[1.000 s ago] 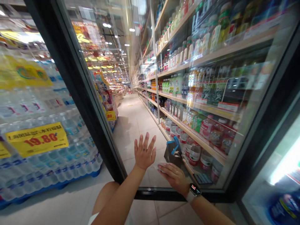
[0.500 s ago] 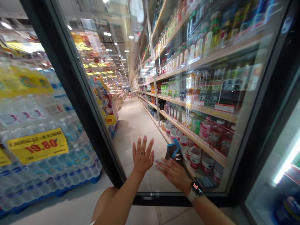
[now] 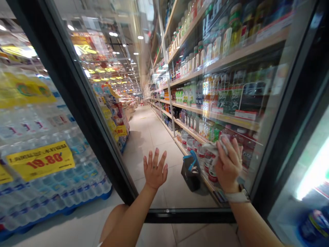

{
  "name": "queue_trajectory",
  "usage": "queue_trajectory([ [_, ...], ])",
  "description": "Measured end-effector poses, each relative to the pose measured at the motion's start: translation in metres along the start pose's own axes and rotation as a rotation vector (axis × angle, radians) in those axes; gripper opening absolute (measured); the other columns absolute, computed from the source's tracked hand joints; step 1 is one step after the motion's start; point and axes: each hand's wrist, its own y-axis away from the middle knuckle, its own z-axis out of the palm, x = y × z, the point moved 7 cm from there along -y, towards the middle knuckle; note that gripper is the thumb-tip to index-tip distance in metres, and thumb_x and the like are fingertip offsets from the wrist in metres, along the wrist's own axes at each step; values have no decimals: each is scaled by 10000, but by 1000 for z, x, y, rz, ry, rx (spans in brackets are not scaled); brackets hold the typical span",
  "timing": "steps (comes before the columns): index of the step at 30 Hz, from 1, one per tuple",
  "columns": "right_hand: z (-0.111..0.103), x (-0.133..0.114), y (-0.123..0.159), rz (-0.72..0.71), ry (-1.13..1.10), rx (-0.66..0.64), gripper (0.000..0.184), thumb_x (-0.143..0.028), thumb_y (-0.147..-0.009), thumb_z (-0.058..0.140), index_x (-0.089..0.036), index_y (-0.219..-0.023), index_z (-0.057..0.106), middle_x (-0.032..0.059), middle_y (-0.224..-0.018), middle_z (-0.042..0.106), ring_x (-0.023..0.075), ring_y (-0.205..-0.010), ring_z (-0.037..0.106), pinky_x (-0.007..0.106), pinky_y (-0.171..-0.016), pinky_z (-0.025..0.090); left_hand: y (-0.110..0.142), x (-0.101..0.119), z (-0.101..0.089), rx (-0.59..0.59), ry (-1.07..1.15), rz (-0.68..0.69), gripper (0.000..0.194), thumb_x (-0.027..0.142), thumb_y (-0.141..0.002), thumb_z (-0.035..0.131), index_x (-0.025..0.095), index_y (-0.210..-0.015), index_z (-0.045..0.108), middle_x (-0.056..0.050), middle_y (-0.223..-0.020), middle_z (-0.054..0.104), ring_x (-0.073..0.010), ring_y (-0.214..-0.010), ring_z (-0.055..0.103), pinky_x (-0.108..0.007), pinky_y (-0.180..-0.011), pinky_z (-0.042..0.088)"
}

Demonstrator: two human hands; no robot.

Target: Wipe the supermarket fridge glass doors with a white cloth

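A black-framed glass door [image 3: 156,144] stands right in front of me. My left hand [image 3: 155,169] lies against its lower middle, fingers spread, with a ring or mark on one finger. To the right, my right hand [image 3: 228,163] is curled around a pale grey-white cloth [image 3: 213,147] held at the glass. The cloth is partly hidden by the fingers and slightly blurred. A watch with a light strap [image 3: 238,196] circles my right wrist.
Behind the glass, a dark bag with blue handles [image 3: 190,171] stands on the floor beside shelves of bottles [image 3: 195,108]. Stacked water packs with a yellow price sign [image 3: 39,159] are at left. The door's bottom rail [image 3: 190,216] runs below my hands. A lit cooler [image 3: 308,185] is at right.
My right hand has moved up and to the right with the cloth, away from my left hand. The left hand has stayed nearly in place on the glass.
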Motion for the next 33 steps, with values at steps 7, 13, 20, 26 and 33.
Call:
queue_trajectory([
  [7,-29,66,-4,284,41,262,497,-43,-840,388,-168,-1280,585,112,-1350,558,282,-1320,445,544,-1078,372,-1,0,0,2,15,-8,618,244,-875,495,249,-1462,298,-63,-1548,237,-270,-1441,177,-464,-1182,138],
  [13,-31,70,-2,382,41,341,593,-43,-775,427,-169,-1347,523,117,-1397,511,288,-1315,449,518,-1089,358,-2,2,-1,1,14,-10,614,245,-876,484,245,-1461,298,-58,-1553,220,-272,-1441,177,-464,-1181,143],
  [20,0,1,3,154,-72,135,538,-39,-856,398,-227,-1343,526,87,-1354,555,285,-1322,443,540,-1063,405,-2,2,-1,10,7,-11,607,251,-878,479,243,-1458,305,-58,-1549,233,-272,-1438,188,-466,-1179,148],
  [26,20,-47,32,-69,-202,-93,551,-27,-885,424,-282,-1369,495,39,-1296,611,227,-1311,462,431,-1116,394,0,1,1,1,6,-13,629,249,-870,494,254,-1465,289,-63,-1544,242,-273,-1437,186,-466,-1178,153],
  [33,33,-93,98,-388,-360,-372,396,-56,-933,428,-252,-1216,625,-21,-1208,669,109,-1201,558,280,-1111,389,1,0,2,-16,16,-16,608,260,-876,488,246,-1457,311,-67,-1545,243,-277,-1437,194,-473,-1175,154],
])
